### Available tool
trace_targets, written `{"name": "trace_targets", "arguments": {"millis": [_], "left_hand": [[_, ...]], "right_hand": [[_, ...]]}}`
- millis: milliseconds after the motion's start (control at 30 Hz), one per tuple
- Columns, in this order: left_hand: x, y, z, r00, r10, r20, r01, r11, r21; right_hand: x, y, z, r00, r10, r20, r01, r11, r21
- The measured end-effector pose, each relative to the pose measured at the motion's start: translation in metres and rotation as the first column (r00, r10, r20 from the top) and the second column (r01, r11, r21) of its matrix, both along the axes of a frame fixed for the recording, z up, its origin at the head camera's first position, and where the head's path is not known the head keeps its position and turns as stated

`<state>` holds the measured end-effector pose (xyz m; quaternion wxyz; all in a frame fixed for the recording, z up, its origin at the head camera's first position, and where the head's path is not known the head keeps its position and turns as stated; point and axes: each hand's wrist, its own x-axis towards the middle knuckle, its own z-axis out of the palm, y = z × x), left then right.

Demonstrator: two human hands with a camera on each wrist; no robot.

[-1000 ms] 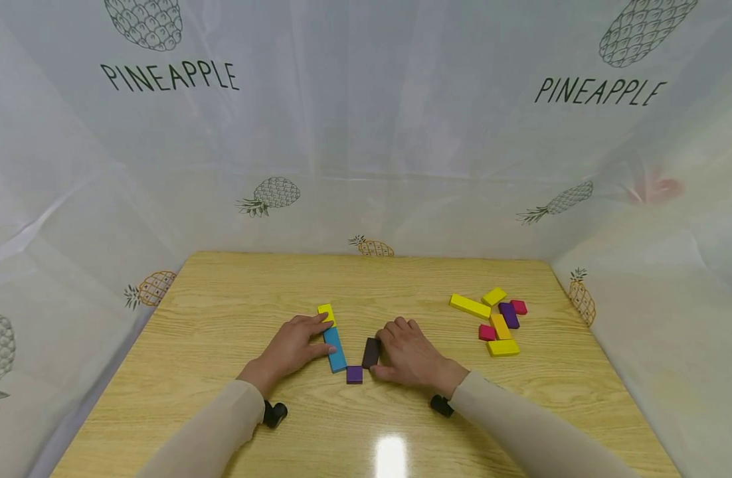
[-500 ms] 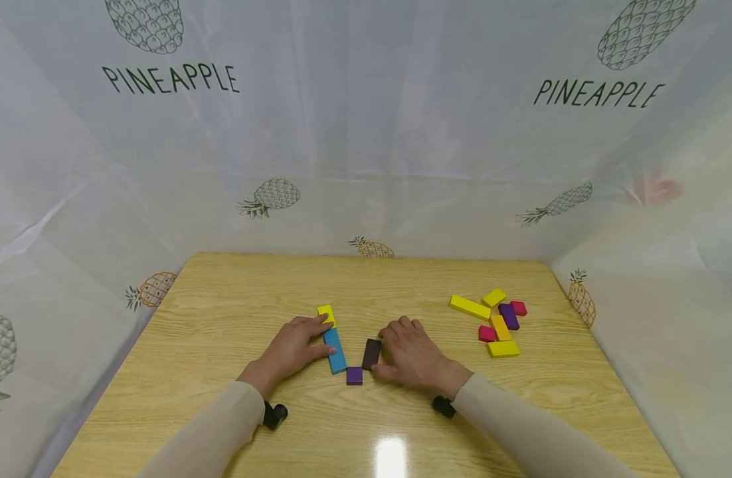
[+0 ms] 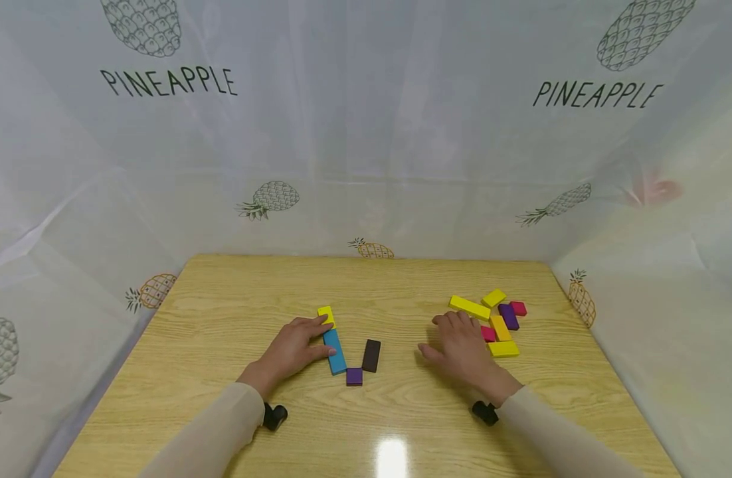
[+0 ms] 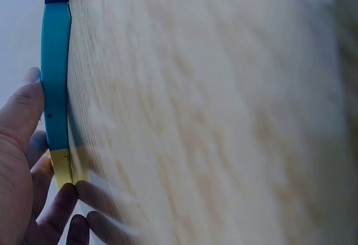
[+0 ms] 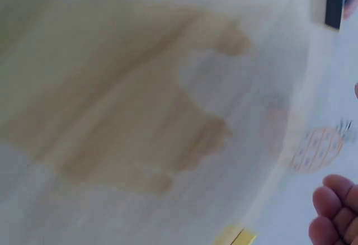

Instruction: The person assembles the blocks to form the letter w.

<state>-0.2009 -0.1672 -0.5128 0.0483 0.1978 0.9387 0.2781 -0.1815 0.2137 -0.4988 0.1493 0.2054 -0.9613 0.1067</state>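
Note:
My left hand (image 3: 291,348) rests on a yellow block (image 3: 325,311) and a blue block (image 3: 334,352) lying end to end. Its fingertips are on the yellow one, its thumb on the blue one. In the left wrist view, the thumb lies along the blue block (image 4: 55,77). A small purple block (image 3: 354,377) sits at the blue block's near end. A dark block (image 3: 371,356) lies just to its right, slightly tilted. My right hand (image 3: 464,348) holds nothing, its fingers loosely bent, at the left side of a loose group of blocks and partly covering a pink block (image 3: 488,334).
That group on the right includes a long yellow block (image 3: 469,307), an orange block (image 3: 500,328), a purple block (image 3: 509,316) and a near yellow block (image 3: 503,349). A pineapple-print curtain (image 3: 366,133) hangs around the wooden table (image 3: 366,285).
My right hand has let go of the dark block and moved right to the loose blocks. The dark block stays beside the small purple one. My left hand has not moved.

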Motion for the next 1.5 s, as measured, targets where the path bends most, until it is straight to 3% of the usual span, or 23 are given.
{"name": "trace_targets", "arguments": {"millis": [200,467,667,1067,1367,1500], "left_hand": [[-0.001,-0.002,-0.004,1.0,-0.004,-0.014,0.004,1.0,-0.007],[-0.002,-0.002,-0.006,1.0,-0.004,-0.016,0.004,1.0,-0.02],[-0.003,-0.001,-0.006,1.0,-0.004,-0.017,0.003,1.0,-0.013],[-0.002,-0.001,-0.006,1.0,-0.001,-0.018,0.001,1.0,-0.03],[-0.002,0.0,-0.004,1.0,-0.004,-0.006,0.003,1.0,-0.017],[-0.001,-0.001,-0.003,1.0,0.002,0.002,-0.002,1.0,-0.017]], "right_hand": [[0.01,0.043,-0.002,0.989,-0.117,-0.095,0.12,0.993,0.022],[0.023,0.083,-0.003,0.958,-0.287,0.019,0.286,0.958,0.036],[0.027,0.095,-0.005,0.931,-0.36,0.058,0.357,0.933,0.056],[0.032,0.105,-0.007,0.912,-0.408,0.046,0.401,0.909,0.117],[0.035,0.108,-0.004,0.883,-0.454,0.12,0.434,0.886,0.16],[0.036,0.105,0.0,0.887,-0.434,0.159,0.412,0.898,0.155]]}}
